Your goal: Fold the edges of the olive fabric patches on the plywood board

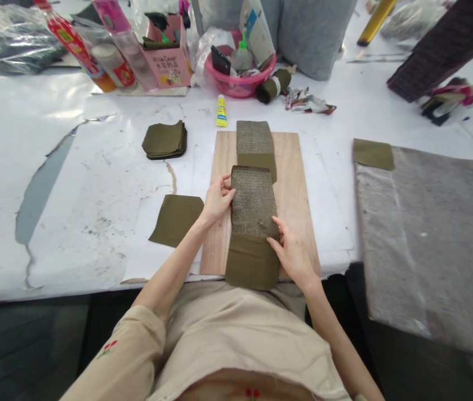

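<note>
A long olive fabric piece (253,203), grey and ribbed in its upper part and smooth olive below, lies over a wooden board (297,195). My left hand (218,197) pinches its upper left edge between thumb and fingers. At the lower right edge, my right hand (292,248) grips it with thumb and index finger. Its bottom end hangs past the board's front edge. A similar fabric piece (255,138) lies above, partly covered by it. To the left are a single olive patch (178,219) and a stack of olive patches (164,139).
A yellow glue tube (221,111) lies behind the board. Farther back stand a pink basket (236,83) with a bottle, a pink box (170,64) and a red bottle (73,42). On the right, a grey slab (424,239) carries an olive patch (373,154).
</note>
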The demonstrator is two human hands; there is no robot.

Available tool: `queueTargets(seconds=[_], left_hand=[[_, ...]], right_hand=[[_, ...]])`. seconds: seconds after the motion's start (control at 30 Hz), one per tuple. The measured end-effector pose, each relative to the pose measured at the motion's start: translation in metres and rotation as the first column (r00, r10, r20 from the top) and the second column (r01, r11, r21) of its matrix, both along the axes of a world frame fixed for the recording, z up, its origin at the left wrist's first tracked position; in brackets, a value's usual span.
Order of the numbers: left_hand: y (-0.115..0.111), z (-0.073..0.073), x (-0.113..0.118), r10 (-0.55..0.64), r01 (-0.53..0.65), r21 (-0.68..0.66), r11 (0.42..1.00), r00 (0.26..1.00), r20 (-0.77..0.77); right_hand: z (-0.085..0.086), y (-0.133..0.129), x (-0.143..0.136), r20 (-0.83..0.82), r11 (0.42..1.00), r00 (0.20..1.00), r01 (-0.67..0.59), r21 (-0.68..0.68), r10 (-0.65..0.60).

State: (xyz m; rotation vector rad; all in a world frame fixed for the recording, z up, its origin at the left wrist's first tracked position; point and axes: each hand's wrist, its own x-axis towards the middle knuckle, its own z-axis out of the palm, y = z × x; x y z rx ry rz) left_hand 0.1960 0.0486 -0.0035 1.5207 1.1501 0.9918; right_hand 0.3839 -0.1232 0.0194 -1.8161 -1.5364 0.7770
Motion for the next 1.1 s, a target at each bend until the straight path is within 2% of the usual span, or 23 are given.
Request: queueTargets(seconds=[0.2,0.3,0.4,0.47,0.5,0.6,0.7,0.83,1.1], left_hand=[[-0.004,-0.005,-0.001,0.027,-0.027,0.038,0.999,1.0,-0.01],[-0.006,-0.006,-0.002,0.061,-0.061,0.057,0.997,0.998,-0.01],[-0.016,0.002,-0.007,0.149,-0.114,0.239,0.964,0.98,-0.133],[-0.029,0.011,-0.011,0.169,-0.05,0.389,0.92,0.945,-0.279],[-0.038,0.015,-0.014,0.137,0.031,0.43,0.902,0.925,-0.355],[-0.067,0.024,-0.022,-0.075,0.343,0.427,0.837,0.844,-0.531],[-0.092,0.022,-0.029,-0.174,0.507,0.389,0.769,0.752,-0.636],[-0.109,0.014,-0.036,-0.156,0.524,0.365,0.77,0.709,-0.688],[-0.117,0.008,-0.035,-0.08,0.485,0.394,0.781,0.703,-0.707]], right_hand=[[0.001,-0.006,-0.001,0.095,1.0,0.995,-0.018,0.014,0.017],[0.006,-0.008,-0.003,0.254,1.0,0.967,0.014,-0.026,-0.007],[0.013,-0.01,-0.007,0.431,0.997,0.902,0.048,-0.054,-0.02],[0.017,-0.011,-0.01,0.459,0.999,0.888,0.031,-0.027,-0.015],[0.017,-0.012,-0.012,0.448,1.0,0.894,0.01,-0.003,-0.008],[0.015,-0.012,-0.021,0.394,0.995,0.918,-0.073,0.065,0.041],[0.009,-0.009,-0.03,0.377,0.986,0.921,-0.141,0.088,0.098],[0.003,-0.004,-0.036,0.398,0.981,0.91,-0.167,0.099,0.115],[0.001,0.0,-0.031,0.397,0.975,0.908,-0.189,0.113,0.13]])
